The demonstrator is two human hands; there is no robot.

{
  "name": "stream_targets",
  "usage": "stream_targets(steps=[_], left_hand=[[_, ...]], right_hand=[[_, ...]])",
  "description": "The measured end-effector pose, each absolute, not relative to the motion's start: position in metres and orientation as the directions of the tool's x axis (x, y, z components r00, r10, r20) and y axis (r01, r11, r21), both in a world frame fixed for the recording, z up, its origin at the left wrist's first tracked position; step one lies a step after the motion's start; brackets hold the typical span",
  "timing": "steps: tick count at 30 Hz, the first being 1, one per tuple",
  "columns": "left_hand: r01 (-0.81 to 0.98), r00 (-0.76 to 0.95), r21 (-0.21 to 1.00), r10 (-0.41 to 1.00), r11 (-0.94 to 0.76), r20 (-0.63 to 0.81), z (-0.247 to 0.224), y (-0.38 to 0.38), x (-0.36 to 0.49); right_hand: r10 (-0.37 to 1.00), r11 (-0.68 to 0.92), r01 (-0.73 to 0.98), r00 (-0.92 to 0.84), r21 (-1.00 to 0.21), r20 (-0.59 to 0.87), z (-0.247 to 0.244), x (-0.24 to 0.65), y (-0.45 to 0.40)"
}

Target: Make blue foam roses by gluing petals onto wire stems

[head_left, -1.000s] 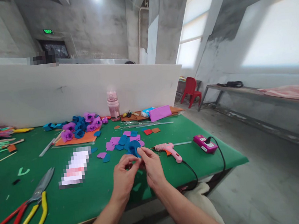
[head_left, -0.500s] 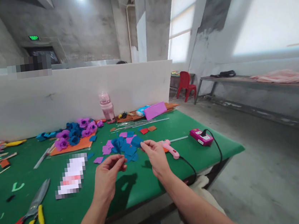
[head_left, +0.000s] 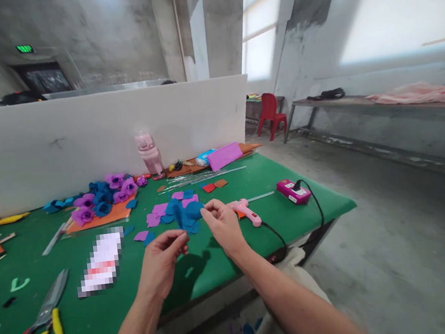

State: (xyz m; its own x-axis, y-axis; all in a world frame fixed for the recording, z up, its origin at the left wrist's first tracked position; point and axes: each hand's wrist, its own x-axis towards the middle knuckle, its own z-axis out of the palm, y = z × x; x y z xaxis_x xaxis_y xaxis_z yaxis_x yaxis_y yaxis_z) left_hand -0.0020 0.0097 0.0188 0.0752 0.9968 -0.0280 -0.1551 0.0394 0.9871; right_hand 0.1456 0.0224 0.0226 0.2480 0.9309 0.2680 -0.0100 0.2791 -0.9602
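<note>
My left hand [head_left: 164,256] is closed in a pinch at the base of an upright blue paper flower piece [head_left: 178,215]. Between the thumb and fingertips of my right hand [head_left: 225,225] is the edge of a rounded blue petal [head_left: 194,209], held right beside that piece; whether the two touch is hard to tell. Beneath them, loose blue and purple petals [head_left: 154,217] lie scattered on the green table. A pink glue gun [head_left: 247,209] rests just beyond my right hand, a clear glue stick in its back end.
Finished purple and blue flowers [head_left: 105,195] sit on orange sheets at the left. Large shears [head_left: 48,310] with red and yellow handles lie near left. A magenta power box [head_left: 293,191] with a black cord is on the right. A pink bottle [head_left: 149,154] stands against the white partition [head_left: 101,127].
The camera view has shifted slightly, moving the table leftward and up in the picture. The petal in my right hand is now closer to the piece in my left. Both pinches are kept.
</note>
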Motion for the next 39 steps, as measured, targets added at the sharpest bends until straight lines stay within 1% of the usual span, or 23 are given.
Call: stream_targets(steps=[6, 9, 12, 16, 18, 20, 25, 29, 34, 39], left_hand=[[-0.089, 0.093, 0.994, 0.994, 0.059, -0.051, 0.022, 0.004, 0.003], [-0.052, 0.095, 0.998, 0.995, 0.026, -0.021, 0.021, 0.004, 0.005], [0.005, 0.079, 1.000, 0.997, -0.023, 0.023, 0.019, 0.004, 0.006], [0.082, 0.046, 0.994, 0.997, -0.069, 0.065, 0.018, 0.004, 0.007], [0.099, 0.034, 0.992, 0.996, -0.082, 0.079, 0.019, 0.004, 0.008], [0.106, 0.023, 0.990, 0.996, -0.091, 0.089, 0.019, 0.004, 0.008], [0.109, 0.008, 0.989, 0.995, -0.103, 0.103, 0.020, 0.004, 0.008], [0.094, 0.005, 0.990, 0.994, -0.105, 0.105, 0.018, 0.004, 0.009], [0.061, -0.002, 0.995, 0.997, -0.082, 0.082, 0.019, 0.003, 0.010], [0.062, -0.017, 0.995, 0.997, -0.078, 0.080, 0.019, 0.004, 0.011]], right_hand=[[0.962, 0.209, -0.139, 0.206, -0.968, 0.179, 0.019, 0.145, 0.026], [0.974, 0.171, -0.205, 0.184, -0.964, 0.134, 0.020, 0.144, 0.026], [0.979, 0.155, -0.230, 0.166, -0.961, 0.118, 0.021, 0.143, 0.024], [0.976, 0.174, -0.190, 0.163, -0.966, 0.143, 0.024, 0.141, 0.021], [0.973, 0.183, -0.159, 0.174, -0.970, 0.155, 0.025, 0.141, 0.020], [0.972, 0.180, -0.162, 0.179, -0.970, 0.150, 0.025, 0.141, 0.020], [0.971, 0.189, -0.187, 0.180, -0.964, 0.156, 0.022, 0.140, 0.021], [0.970, 0.198, -0.164, 0.177, -0.966, 0.169, 0.024, 0.139, 0.020], [0.965, 0.211, -0.096, 0.180, -0.973, 0.191, 0.023, 0.139, 0.018], [0.961, 0.229, -0.111, 0.185, -0.967, 0.206, 0.020, 0.138, 0.019]])
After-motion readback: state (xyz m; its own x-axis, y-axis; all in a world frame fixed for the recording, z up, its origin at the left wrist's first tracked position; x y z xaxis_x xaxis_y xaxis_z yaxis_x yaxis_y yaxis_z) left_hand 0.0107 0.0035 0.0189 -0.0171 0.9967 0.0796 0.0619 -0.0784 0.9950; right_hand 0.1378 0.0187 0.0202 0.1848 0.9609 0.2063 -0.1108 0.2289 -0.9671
